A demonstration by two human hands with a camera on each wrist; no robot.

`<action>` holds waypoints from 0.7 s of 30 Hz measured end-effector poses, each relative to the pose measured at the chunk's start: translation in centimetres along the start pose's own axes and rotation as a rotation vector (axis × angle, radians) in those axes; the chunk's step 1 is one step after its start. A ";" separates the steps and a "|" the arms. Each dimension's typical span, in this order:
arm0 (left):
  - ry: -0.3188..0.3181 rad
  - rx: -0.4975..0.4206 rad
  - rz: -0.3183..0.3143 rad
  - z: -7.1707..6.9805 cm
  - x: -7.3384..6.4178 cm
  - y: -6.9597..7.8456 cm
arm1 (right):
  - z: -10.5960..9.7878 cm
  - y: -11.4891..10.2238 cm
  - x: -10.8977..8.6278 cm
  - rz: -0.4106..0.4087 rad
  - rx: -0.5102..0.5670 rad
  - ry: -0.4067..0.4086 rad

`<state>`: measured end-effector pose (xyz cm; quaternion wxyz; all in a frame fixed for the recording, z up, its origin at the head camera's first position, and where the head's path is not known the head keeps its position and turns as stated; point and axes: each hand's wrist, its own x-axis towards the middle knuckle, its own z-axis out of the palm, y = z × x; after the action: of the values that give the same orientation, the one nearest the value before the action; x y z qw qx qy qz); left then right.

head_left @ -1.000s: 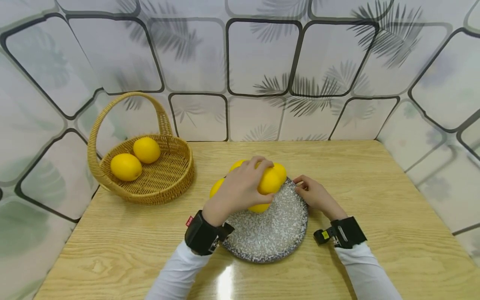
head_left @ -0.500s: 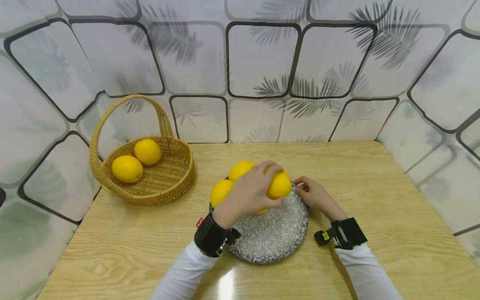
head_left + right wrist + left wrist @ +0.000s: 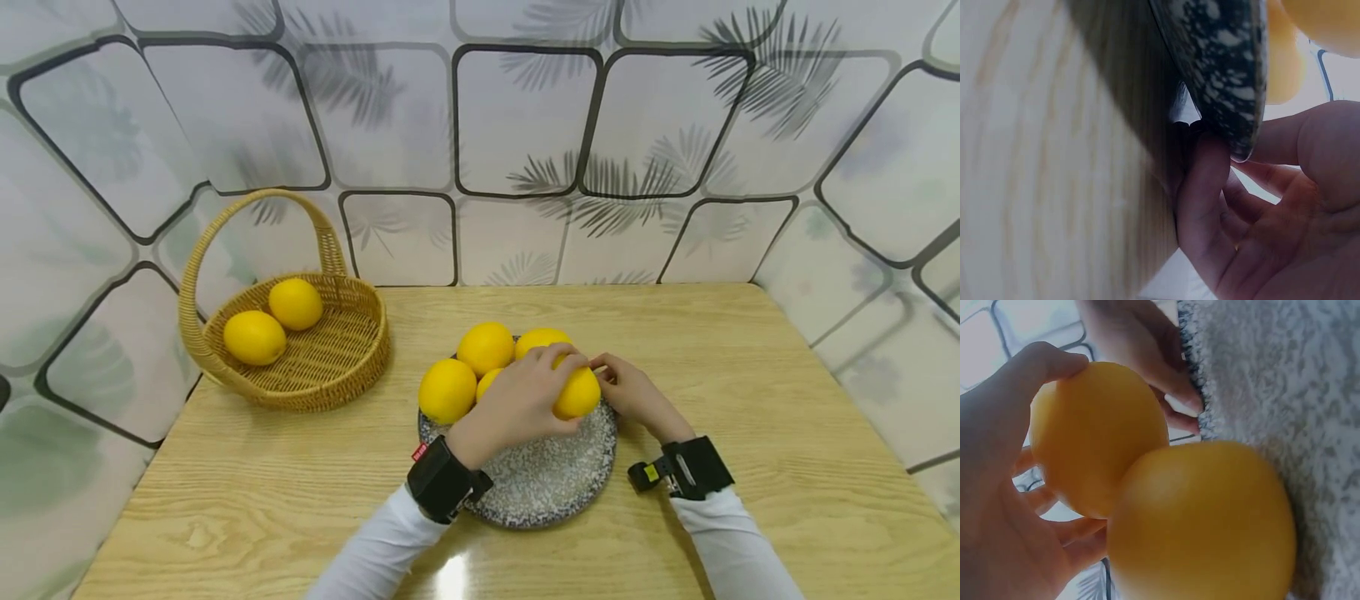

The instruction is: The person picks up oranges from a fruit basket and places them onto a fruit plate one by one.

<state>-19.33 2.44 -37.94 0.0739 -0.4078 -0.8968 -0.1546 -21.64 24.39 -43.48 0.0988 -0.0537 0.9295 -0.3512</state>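
Note:
My left hand (image 3: pixel 521 400) grips a yellow lemon (image 3: pixel 580 392) over the right back part of a speckled grey plate (image 3: pixel 551 487). The left wrist view has the thumb and fingers around this lemon (image 3: pixel 1088 440), with another lemon (image 3: pixel 1210 525) close in front. My right hand (image 3: pixel 636 396) pinches the plate's right back edge. From the right wrist, curled fingers (image 3: pixel 1200 200) show under the rim (image 3: pixel 1225 81) and the thumb lies at its upper side. Several more lemons (image 3: pixel 447 390) sit toward the plate's back and left, one of them partly hidden by my left hand.
A wicker basket (image 3: pixel 375 350) with a tall arched handle stands at the back left of the wooden table (image 3: pixel 247 500), two lemons (image 3: pixel 255 337) inside it. Patterned walls (image 3: pixel 525 117) rise behind the table and at both sides.
My left hand has carried the lemon to the right and a little nearer, uncovering the lemons behind and to the left. My right hand has stayed at the plate's edge.

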 end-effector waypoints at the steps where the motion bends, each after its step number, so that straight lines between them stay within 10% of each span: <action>1: -0.007 -0.001 0.004 0.3 0.0 0.1 | 0.0 0.0 0.0 -0.001 -0.002 0.003; 21: -0.065 0.129 0.006 1.7 -0.2 0.6 | 0.1 -0.4 -0.1 -0.014 -0.028 0.025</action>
<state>-18.77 3.20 -39.43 0.0713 -0.4096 -0.9057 -0.0828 -21.51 24.04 -43.27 0.0839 -0.0573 0.9352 -0.3393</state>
